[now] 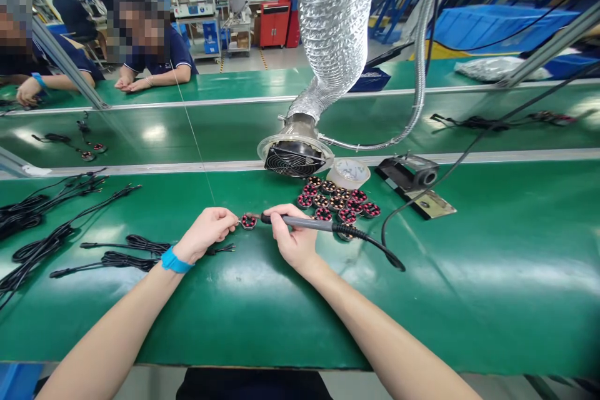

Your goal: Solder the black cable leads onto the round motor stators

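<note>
My right hand point(296, 239) grips a soldering iron point(304, 222) with a grey handle, its tip pointing left at a small round motor stator point(248, 221) with red and black segments. The stator lies on the green bench. Just left of it, my left hand point(213, 230) is pinched closed, with a blue wristband point(176, 260) on the wrist. A thin solder wire point(192, 128) runs down from above to this hand; its end at the fingertips is too small to make out. Black cables point(135, 253) lie beside and partly behind my left hand.
Several more stators point(336, 202) cluster to the right, near a tape roll point(348, 173) and an iron stand point(415, 181). A fume extractor point(294, 159) hangs low above them. Bundled black cables point(47, 237) lie left. The iron's cord point(389, 253) loops right. A co-worker point(154, 44) leans across the far bench.
</note>
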A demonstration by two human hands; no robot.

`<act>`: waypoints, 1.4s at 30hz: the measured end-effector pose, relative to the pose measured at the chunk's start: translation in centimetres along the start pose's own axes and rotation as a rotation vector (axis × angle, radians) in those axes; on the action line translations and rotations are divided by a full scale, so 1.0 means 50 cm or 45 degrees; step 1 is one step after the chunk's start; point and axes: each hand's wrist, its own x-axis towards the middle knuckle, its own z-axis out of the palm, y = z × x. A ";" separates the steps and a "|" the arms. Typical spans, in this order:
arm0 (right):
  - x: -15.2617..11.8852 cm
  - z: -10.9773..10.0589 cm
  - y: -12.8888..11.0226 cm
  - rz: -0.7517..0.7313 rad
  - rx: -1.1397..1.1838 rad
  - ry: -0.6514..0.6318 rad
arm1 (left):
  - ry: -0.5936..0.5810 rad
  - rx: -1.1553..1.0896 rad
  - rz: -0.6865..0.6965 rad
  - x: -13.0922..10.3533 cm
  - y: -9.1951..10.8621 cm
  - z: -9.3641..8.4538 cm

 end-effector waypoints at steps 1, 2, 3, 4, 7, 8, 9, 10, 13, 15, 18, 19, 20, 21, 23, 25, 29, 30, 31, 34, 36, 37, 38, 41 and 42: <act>-0.002 0.000 0.000 -0.011 0.005 -0.017 | 0.002 -0.004 -0.003 0.000 0.000 0.000; -0.003 0.000 -0.001 -0.022 0.006 -0.031 | 0.005 -0.009 -0.009 0.000 0.001 0.000; -0.003 0.000 -0.001 -0.033 0.006 -0.040 | 0.010 -0.014 -0.014 0.001 0.001 0.000; -0.003 0.000 -0.001 -0.044 0.005 -0.046 | 0.014 -0.017 -0.019 0.001 0.002 0.000; -0.003 0.002 -0.002 -0.060 0.013 -0.060 | 0.021 -0.024 -0.026 0.001 0.003 -0.001; -0.003 0.003 -0.002 -0.066 0.022 -0.066 | 0.020 -0.024 -0.024 0.001 0.003 -0.001; -0.003 0.003 -0.002 -0.071 0.027 -0.072 | 0.017 -0.025 -0.020 0.001 0.003 -0.001; -0.003 0.003 -0.002 -0.076 0.030 -0.077 | 0.015 -0.026 -0.018 0.001 0.003 -0.001; -0.004 0.004 -0.003 -0.092 0.019 -0.080 | 0.011 -0.022 -0.010 0.001 0.001 -0.002; -0.005 0.004 -0.004 -0.095 0.009 -0.082 | 0.012 -0.012 -0.006 0.002 -0.001 -0.003; -0.005 0.005 -0.006 -0.092 0.010 -0.090 | 0.012 0.000 0.004 0.001 -0.002 -0.003; -0.004 0.005 -0.007 -0.092 0.009 -0.092 | 0.012 0.002 0.008 0.001 -0.002 -0.003; -0.004 0.005 -0.007 -0.094 0.008 -0.094 | 0.012 0.004 0.010 0.001 -0.002 -0.003; -0.004 0.005 -0.008 -0.094 0.007 -0.097 | 0.014 0.009 0.011 0.000 -0.001 -0.003; -0.004 0.005 -0.008 -0.088 0.012 -0.104 | 0.019 0.022 0.013 0.000 0.000 -0.002; -0.005 0.005 -0.008 -0.079 0.027 -0.101 | 0.019 0.030 0.012 0.001 0.000 -0.002; -0.005 0.003 -0.007 -0.073 0.052 -0.065 | 0.008 0.024 0.010 0.002 -0.003 -0.003; -0.005 0.002 -0.007 -0.074 0.055 -0.058 | 0.007 0.022 0.010 0.002 -0.004 -0.003; -0.005 0.002 -0.007 -0.080 0.057 -0.054 | 0.007 0.021 0.009 0.002 -0.004 -0.003; -0.005 0.001 -0.007 -0.099 0.060 -0.041 | 0.007 0.019 0.009 0.002 -0.004 -0.003; -0.005 0.001 -0.008 -0.099 0.052 -0.037 | 0.008 0.021 0.009 0.003 -0.004 -0.003; -0.005 0.002 -0.009 -0.093 0.044 -0.035 | 0.010 0.021 0.010 0.003 -0.004 -0.003; -0.005 0.002 -0.010 -0.089 0.038 -0.033 | 0.012 0.022 0.011 0.003 -0.005 -0.004; -0.006 0.002 -0.011 -0.092 0.036 -0.020 | 0.010 0.023 0.012 0.005 -0.008 -0.005; -0.006 0.002 -0.011 -0.095 0.036 -0.015 | 0.006 0.022 0.012 0.005 -0.008 -0.005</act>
